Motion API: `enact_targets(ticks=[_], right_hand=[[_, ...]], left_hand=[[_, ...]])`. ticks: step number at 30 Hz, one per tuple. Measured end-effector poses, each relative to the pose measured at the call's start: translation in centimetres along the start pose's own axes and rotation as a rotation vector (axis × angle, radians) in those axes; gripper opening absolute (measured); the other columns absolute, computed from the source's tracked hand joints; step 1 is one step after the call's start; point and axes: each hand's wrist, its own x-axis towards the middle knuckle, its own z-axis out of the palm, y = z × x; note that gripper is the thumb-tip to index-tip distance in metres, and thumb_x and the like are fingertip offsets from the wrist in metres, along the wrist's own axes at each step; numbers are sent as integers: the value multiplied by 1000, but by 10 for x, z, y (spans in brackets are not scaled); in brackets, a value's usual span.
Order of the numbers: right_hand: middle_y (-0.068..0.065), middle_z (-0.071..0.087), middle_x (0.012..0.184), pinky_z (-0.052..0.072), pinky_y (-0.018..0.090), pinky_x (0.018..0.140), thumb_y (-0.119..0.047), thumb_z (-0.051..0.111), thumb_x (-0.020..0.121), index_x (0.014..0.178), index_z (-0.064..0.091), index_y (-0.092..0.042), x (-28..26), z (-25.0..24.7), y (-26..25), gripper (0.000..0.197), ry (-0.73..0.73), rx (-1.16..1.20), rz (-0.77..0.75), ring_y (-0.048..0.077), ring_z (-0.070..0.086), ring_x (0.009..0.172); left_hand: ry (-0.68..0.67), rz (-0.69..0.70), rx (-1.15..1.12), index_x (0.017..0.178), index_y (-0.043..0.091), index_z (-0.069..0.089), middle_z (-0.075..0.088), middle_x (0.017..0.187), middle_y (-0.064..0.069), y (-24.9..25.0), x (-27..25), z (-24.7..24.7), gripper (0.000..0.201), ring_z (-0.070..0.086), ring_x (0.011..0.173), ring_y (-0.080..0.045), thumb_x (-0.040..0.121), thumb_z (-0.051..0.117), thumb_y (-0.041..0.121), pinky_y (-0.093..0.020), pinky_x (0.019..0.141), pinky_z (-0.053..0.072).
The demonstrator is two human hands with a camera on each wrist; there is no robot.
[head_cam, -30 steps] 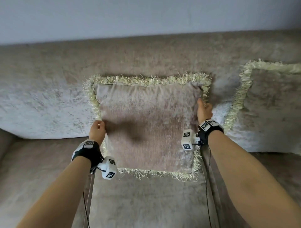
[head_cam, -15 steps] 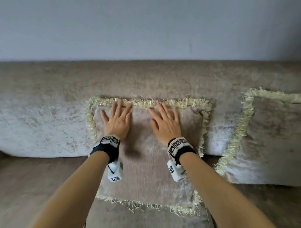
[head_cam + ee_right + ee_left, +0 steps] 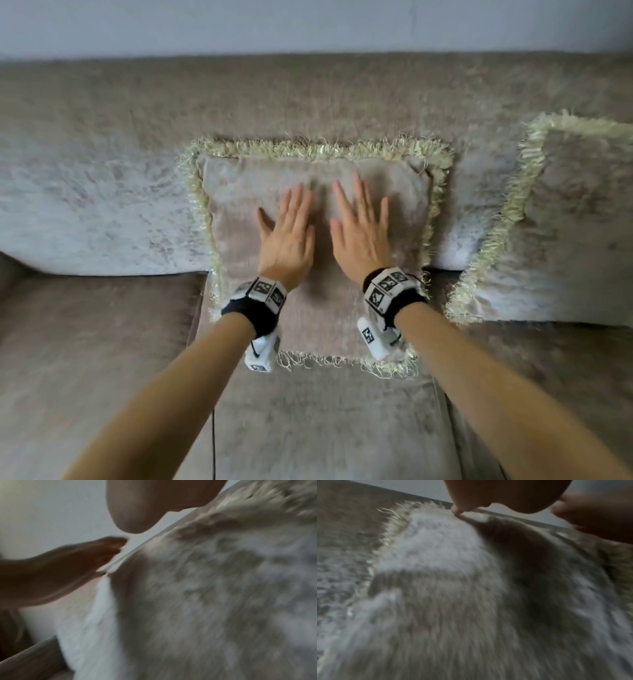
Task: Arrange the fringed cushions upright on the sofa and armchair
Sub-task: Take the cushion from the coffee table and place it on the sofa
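Note:
A taupe velvet cushion with a pale fringe leans upright against the sofa back, its lower edge on the seat. My left hand and right hand lie flat side by side on its front, fingers straight and pointing up. Both wrist views are blurred; the left wrist view shows the cushion face below my palm, and the right wrist view shows the cushion fabric. A second fringed cushion stands against the back at the right.
The sofa seat stretches left and in front of the cushion. A plain grey wall rises behind the sofa back. A thin cable hangs below my left forearm.
One second ago my hands gripped the cushion's left and right edges. They then went flat on its upper front and have now slid down and closer together.

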Motion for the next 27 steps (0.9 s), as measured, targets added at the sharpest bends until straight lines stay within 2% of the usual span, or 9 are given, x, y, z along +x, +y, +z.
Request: enact_targets(ticks=[2,6,9,11,14,17,20,24,27], right_hand=[[3,2,163,1,56,118,-31,30,99,156,10,-26,-28,25,-27,60,-42,-44,-85,17,-1,150],[-1,5,162,8,52,118,-37,28,100,153,17,-38,-55,61,23,54,-2,-132,-50,15,5,150],[5,-3,163,10,57,117,-46,18,101,151,2,-46,-57,67,98,52,28,-68,254,25,4,150],[7,-8,163,12,62,115,-50,8,99,151,-1,-47,-59,67,132,52,-50,53,496,31,7,149],[6,-11,163,10,59,117,-42,13,101,155,4,-31,-84,66,114,55,-20,104,563,30,10,149],[6,-12,162,3,51,119,-40,23,102,154,-8,-29,-117,60,49,62,18,169,378,29,4,149],[6,-18,161,-3,50,118,-43,25,100,151,-17,-30,-143,83,5,67,-85,150,208,23,-7,149],[8,-15,161,-5,51,118,-44,25,101,156,-5,-26,-157,120,41,65,-124,183,660,26,-9,149],[11,-15,161,8,60,117,-27,26,100,150,23,-15,-156,141,80,51,-217,274,705,30,-14,148]], left_hand=[[-55,28,134,150,20,-4,-11,158,1,11,-23,29,61,-13,145,-16,98,24,35,-66,110,2],[46,-249,3,146,41,-11,-17,156,10,-50,-45,56,55,-15,144,-13,100,19,33,-64,112,-1],[59,-487,-274,143,48,-12,-10,158,7,-116,-54,55,51,0,146,-21,101,15,38,-61,112,13],[-56,-614,-406,148,36,-6,2,159,-1,-145,-64,57,51,14,144,-32,103,18,30,-57,112,22],[-69,-863,-408,149,32,0,-6,159,-2,-138,-99,65,52,1,145,-33,102,20,28,-65,110,12],[74,-769,-384,147,36,-11,-15,158,0,-86,-128,74,56,-10,145,-26,100,19,39,-61,111,6],[42,-692,-433,147,32,-15,-19,157,-3,-50,-137,96,58,-18,144,-24,97,12,46,-51,116,-6],[66,-974,-626,150,24,-6,-7,159,-5,-64,-137,128,53,-6,146,-23,103,16,32,-42,118,-6],[0,-987,-653,150,15,-1,-1,159,-4,-97,-138,145,50,1,146,-25,103,11,27,-39,119,1]])
